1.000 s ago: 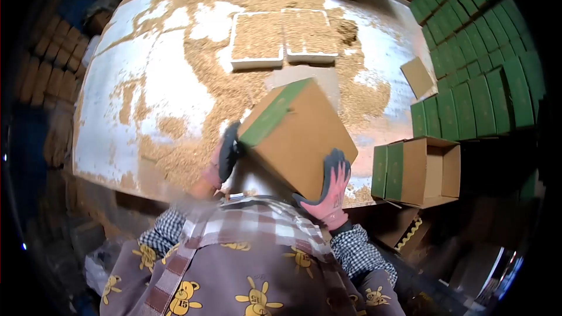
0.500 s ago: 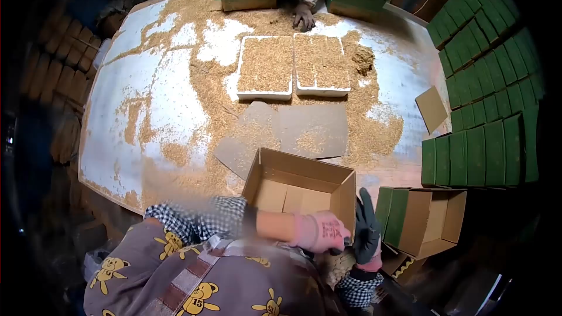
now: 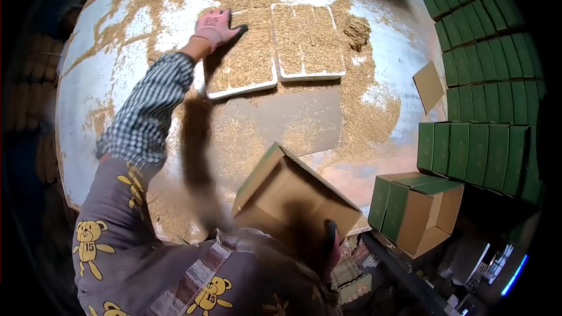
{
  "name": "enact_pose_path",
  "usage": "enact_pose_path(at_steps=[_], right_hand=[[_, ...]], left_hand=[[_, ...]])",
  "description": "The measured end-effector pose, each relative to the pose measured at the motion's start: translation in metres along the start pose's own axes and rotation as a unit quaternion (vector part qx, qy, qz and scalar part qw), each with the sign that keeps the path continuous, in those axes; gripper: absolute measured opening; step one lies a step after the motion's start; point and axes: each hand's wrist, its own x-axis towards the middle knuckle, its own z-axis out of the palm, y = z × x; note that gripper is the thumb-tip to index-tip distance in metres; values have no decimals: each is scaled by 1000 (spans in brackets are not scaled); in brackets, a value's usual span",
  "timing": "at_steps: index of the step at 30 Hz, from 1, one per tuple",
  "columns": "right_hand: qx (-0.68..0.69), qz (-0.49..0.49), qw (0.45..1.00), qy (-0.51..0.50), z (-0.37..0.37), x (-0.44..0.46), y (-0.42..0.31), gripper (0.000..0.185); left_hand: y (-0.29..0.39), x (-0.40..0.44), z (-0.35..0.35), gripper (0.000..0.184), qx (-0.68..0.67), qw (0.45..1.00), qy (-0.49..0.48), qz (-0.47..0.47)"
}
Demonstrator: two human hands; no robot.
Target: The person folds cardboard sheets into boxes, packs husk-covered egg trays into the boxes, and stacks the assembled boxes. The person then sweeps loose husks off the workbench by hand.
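My left hand (image 3: 215, 28), in a pink glove with dark fingertips, reaches to the far left corner of a white tray (image 3: 243, 91). Its fingers hook over the tray's edge, and the thumb lies apart over the contents. Tan, husk-like material (image 3: 249, 52) fills the tray, which sits askew beside a second filled white tray (image 3: 310, 76). Close to my body, my right hand (image 3: 333, 248) grips the right side of an open cardboard box (image 3: 275, 205). That box is tilted, green outside and brown inside; most of the right hand's fingers are hidden.
Flat cardboard (image 3: 304, 117) lies before the trays, scattered with husks. Stacked green boxes (image 3: 474, 152) line the right side, and an open box (image 3: 418, 216) lies on its side nearer me. A loose cardboard piece (image 3: 428, 86) and dark clump (image 3: 357, 32) rest on the table.
My left hand has gone from the box's right side to the far left tray, which has turned askew. The box has tilted in my right hand. Another person's hand has left view.
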Motion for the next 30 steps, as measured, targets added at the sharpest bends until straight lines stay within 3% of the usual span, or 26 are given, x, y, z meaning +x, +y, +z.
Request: enact_pose_path(at_steps=[2, 4, 6, 8, 9, 10, 12, 15, 16, 17, 18, 20, 21, 22, 24, 25, 26, 27, 28, 30], right_hand=[[-216, -200, 953, -74, -3, 29, -33, 41], [-220, -171, 955, -101, -13, 43, -36, 43], [-219, -150, 956, -123, -12, 57, -45, 46], [-237, -136, 954, -124, -8, 63, -65, 52], [-238, -137, 953, -128, -8, 69, -65, 52], [-263, -156, 943, -130, -11, 76, -61, 53], [-293, -180, 930, -130, -16, 84, -60, 55], [-296, -224, 917, -145, -19, 97, -64, 57], [-312, -230, 908, -159, -18, 102, -63, 59], [-327, -234, 898, -177, -19, 103, -60, 62], [-320, -237, 900, -176, -17, 101, -60, 62], [-299, -211, 914, -176, -7, 98, -64, 69], [-318, -270, 893, -169, -2, 102, -55, 77], [-310, -276, 893, -172, 3, 101, -56, 77], [-276, -290, 897, -187, 19, 96, -68, 82], [-276, -309, 887, -202, 25, 98, -67, 81], [-181, -318, 886, -287, 26, 117, -25, 70], [-85, -308, 870, -374, 28, 137, 17, 60], [-48, -294, 868, -398, 22, 144, 32, 66], [-74, -284, 880, -372, 2, 139, 29, 79]], left_hand=[[-15, -23, -33, 91, -171, 947, -244, -116], [-60, -55, 10, 94, -191, 942, -253, -110], [-102, -93, 74, 96, -311, 916, -249, -48], [-112, -156, 121, 90, -274, 959, -61, -38], [-85, -188, 45, 73, -540, 800, -212, -151], [-83, -214, 73, 56, -743, 633, -116, -181], [-70, -247, 27, 48, -711, 661, -114, -211], [-82, -300, 3, 49, -807, 561, 25, -183], [-107, -322, 18, 42, -799, 575, 55, -166], [-120, -354, 15, 41, -686, 716, 122, -47], [-126, -379, 4, 39, -775, 609, 93, -143], [-141, -418, 0, 38, -805, 577, 129, -60], [-128, -429, -23, 38, -799, 583, 136, -59], [-102, -436, -57, 39, -747, 649, 139, 27], [-62, -439, -81, 41, -804, 583, 82, 82], [-28, -439, -91, 43, -757, 643, 79, 79], [5, -439, -101, 44, -706, 700, 75, 77], [33, -434, -107, 50, -753, 652, 49, 68], [49, -427, -98, 46, -755, 651, 29, 71], [62, -406, -75, 42, -572, 787, 103, 207]])
